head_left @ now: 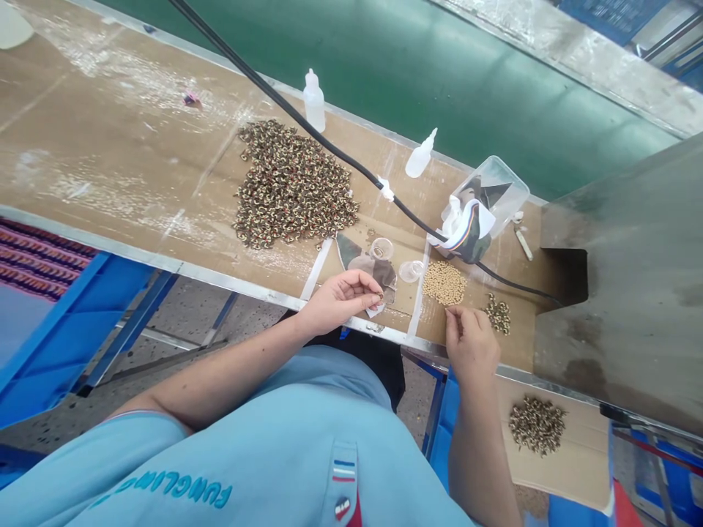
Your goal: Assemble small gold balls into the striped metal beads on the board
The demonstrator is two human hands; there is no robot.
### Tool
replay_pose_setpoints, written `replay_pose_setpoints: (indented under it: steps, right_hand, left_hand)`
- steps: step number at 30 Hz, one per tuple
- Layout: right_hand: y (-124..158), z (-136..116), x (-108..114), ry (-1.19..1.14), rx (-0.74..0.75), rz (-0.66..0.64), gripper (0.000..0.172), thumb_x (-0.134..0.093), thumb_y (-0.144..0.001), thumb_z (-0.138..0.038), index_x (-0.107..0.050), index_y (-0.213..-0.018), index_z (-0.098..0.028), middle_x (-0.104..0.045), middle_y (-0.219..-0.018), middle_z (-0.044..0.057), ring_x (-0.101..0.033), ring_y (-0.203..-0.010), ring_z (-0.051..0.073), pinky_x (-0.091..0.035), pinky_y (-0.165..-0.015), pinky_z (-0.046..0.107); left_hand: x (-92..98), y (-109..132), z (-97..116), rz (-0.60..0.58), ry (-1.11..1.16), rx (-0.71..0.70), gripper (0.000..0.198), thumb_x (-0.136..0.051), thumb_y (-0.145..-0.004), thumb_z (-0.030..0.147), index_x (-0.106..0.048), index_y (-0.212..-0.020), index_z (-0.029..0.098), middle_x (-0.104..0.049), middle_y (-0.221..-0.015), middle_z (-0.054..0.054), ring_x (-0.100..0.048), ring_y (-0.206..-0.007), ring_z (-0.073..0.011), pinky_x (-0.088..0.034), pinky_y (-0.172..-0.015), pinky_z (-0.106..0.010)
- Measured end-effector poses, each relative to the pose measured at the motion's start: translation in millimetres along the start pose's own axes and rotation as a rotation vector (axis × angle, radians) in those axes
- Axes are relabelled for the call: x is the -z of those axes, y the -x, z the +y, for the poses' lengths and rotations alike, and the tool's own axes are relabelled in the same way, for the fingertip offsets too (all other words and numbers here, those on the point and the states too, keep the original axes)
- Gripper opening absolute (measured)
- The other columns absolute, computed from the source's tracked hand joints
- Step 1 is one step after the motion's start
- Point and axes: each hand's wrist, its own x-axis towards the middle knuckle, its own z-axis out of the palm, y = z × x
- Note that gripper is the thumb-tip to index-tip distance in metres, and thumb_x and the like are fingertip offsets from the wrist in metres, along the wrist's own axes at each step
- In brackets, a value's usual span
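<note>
My left hand [347, 298] is over the table's near edge, thumb and index finger pinched on a small dark-and-gold piece. Beneath and behind it lies a camouflage cloth [354, 252], bearing a small clear cup [381, 249]. A clear lid [410, 271] rests just right of the cloth. At the near edge of the pile of small tan beads [444, 283] is my right hand [469, 333], its fingers closed; whatever they hold is too small to make out. Right of that hand sits a little heap of dark-and-gold pieces [497, 315].
A large pile of similar pieces [294, 187] covers the table's middle. Two white bottles [314, 106] stand behind. A black cable [329, 143] crosses above the table. A plastic box [502, 192] with cloth and a metal housing [620, 278] are at right. Another heap [537, 425] lies on cardboard [571, 465].
</note>
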Motion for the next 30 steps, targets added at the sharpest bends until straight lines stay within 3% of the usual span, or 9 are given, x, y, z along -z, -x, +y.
replay_pose_setpoints:
  steps: [10,21,26,30]
  right_hand:
    - [-3,4,-1,-0.027,-0.017,-0.047,0.035,-0.036,-0.095,-0.040,-0.063,-0.085,-0.020,-0.060,-0.084,0.006,-0.054,-0.072,0.016,-0.034,-0.057,0.025]
    - [-8,11,0,-0.249,-0.062,-0.071,0.030,-0.042,-0.091,-0.043,-0.060,-0.081,-0.021,-0.060,-0.082,0.005,-0.054,-0.073,0.017,-0.040,-0.064,0.029]
    - [-11,-6,2,-0.485,-0.128,-0.068,0.025,-0.052,-0.086,-0.042,-0.060,-0.078,-0.020,-0.059,-0.074,0.002,-0.051,-0.063,0.014,-0.041,-0.061,0.027]
    - [-12,-31,-5,-0.744,-0.185,-0.162,0.024,-0.054,-0.084,-0.043,-0.061,-0.083,-0.019,-0.061,-0.076,0.002,-0.054,-0.068,0.014,-0.043,-0.063,0.028]
  left_hand:
    - [1.1,-1,-3,-0.023,0.026,-0.015,0.024,-0.074,-0.069,0.027,-0.058,-0.079,0.013,-0.064,-0.070,0.000,-0.061,-0.067,-0.0090,-0.050,-0.063,-0.020]
    - [0.7,0,-1,-0.039,0.046,-0.020,0.024,-0.073,-0.070,0.027,-0.057,-0.080,0.013,-0.063,-0.069,0.000,-0.062,-0.067,-0.0090,-0.050,-0.065,-0.021]
    - [-0.7,-2,-3,-0.055,0.069,0.017,0.026,-0.074,-0.069,0.030,-0.057,-0.080,0.013,-0.064,-0.068,0.000,-0.062,-0.066,-0.0097,-0.050,-0.063,-0.021]
    - [-1.2,-3,-4,-0.079,0.106,0.044,0.030,-0.075,-0.068,0.033,-0.058,-0.081,0.012,-0.066,-0.071,-0.002,-0.064,-0.068,-0.0106,-0.049,-0.064,-0.022]
